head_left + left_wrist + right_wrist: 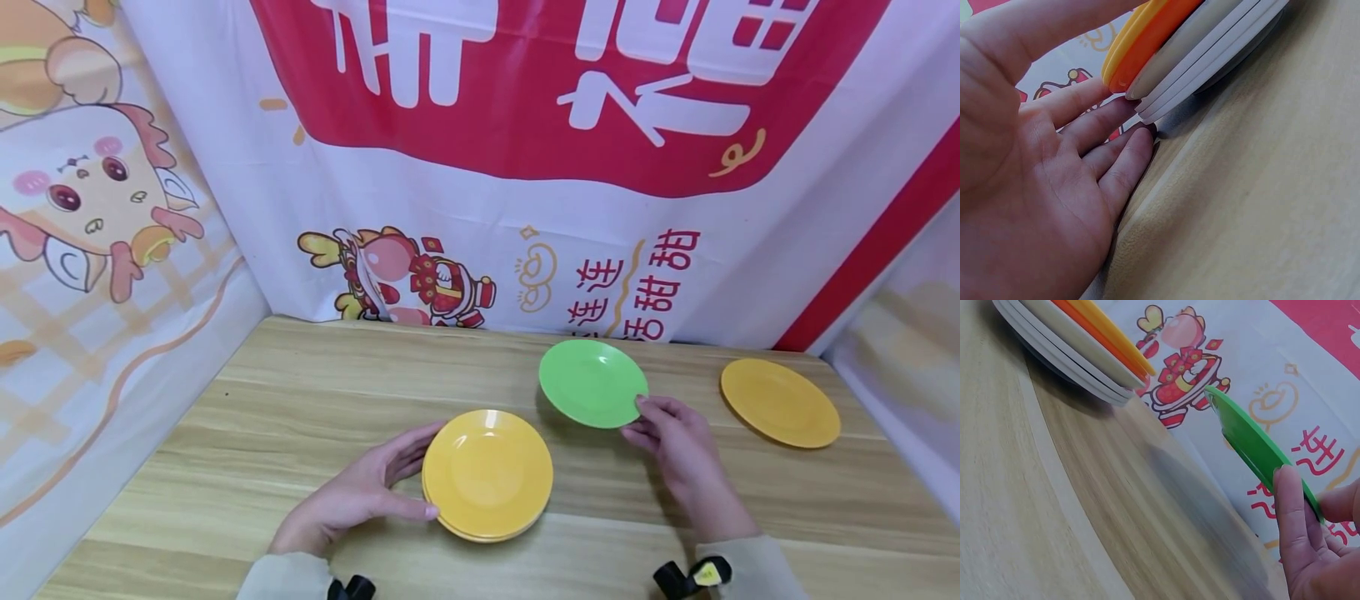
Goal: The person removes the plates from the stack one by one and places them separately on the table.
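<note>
A stack of plates [487,475] stands on the table in front of me, yellow on top. The wrist views show orange, cream and white plates [1210,69] beneath, with something dark at the bottom. My left hand [375,483] touches the stack's left side, fingers fairly straight at the far side and thumb at the near rim. With thumb above and fingers below, my right hand [678,442] pinches a green plate [592,383] by its right edge. In the right wrist view the green plate [1254,440] is tilted and held off the table, its shadow below.
A single yellow plate [780,403] lies at the right of the wooden table [247,433]. Behind the table hangs a white and red printed cloth [480,200]. Another printed cloth [97,275] borders the left side.
</note>
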Motion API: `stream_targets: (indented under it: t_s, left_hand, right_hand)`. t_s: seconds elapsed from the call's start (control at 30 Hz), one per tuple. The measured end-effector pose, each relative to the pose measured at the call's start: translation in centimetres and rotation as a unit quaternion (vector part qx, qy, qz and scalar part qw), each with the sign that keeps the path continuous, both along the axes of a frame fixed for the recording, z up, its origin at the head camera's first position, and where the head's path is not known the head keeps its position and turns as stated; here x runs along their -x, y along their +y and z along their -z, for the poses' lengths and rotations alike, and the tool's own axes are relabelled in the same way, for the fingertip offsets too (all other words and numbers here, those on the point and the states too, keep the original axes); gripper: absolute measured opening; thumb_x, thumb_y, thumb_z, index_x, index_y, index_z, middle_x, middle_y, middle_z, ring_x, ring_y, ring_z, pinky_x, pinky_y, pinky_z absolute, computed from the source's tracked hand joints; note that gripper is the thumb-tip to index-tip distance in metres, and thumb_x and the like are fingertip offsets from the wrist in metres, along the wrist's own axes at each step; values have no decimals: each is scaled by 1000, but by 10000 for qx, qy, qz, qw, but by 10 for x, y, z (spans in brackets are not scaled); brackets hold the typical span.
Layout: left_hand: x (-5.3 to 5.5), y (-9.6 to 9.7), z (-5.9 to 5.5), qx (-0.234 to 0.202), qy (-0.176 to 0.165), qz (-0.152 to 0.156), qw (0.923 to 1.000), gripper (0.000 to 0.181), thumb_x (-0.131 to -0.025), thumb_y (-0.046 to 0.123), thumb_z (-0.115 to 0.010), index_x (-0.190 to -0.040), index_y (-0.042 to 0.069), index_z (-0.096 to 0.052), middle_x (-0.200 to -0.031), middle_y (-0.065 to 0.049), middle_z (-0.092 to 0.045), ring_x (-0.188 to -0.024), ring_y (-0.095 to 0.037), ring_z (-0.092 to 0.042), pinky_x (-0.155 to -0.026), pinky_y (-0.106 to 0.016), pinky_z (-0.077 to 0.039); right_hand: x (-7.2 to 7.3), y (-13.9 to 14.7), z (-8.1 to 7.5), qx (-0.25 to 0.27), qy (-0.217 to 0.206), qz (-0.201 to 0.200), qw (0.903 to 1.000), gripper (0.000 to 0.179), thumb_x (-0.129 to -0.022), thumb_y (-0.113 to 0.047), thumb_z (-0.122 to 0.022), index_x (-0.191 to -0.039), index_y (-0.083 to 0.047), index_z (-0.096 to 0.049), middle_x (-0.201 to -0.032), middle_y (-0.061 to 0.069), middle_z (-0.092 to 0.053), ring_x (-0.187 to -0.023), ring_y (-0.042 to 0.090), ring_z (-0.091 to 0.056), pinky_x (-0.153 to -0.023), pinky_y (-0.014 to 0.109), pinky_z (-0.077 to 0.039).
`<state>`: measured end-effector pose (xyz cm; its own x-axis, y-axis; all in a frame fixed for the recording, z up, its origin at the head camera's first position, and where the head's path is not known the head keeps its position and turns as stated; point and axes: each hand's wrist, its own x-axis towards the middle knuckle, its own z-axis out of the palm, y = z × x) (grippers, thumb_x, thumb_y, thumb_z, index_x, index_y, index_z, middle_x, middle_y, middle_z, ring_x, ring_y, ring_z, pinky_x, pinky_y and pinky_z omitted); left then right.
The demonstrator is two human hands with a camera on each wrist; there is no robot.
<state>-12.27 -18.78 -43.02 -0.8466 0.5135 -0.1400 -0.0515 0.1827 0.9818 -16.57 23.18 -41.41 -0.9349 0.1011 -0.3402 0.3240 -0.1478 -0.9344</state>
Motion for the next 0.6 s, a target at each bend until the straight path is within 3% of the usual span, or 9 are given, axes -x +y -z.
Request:
stream_targets:
  t_s: [0.6]
  left_hand:
    - [0, 1, -1, 38, -25, -58, 10000, 93, -85, 16, -92, -165, 21, -43, -173, -3, -42, -162, -34, -36, -135, -59, -25]
  right_hand:
    - [4, 23, 3, 232, -142, 537, 9982, 25, -114, -18, -52, -136, -6, -50, -96, -6, -69, -91, 5, -73, -96, 23, -64]
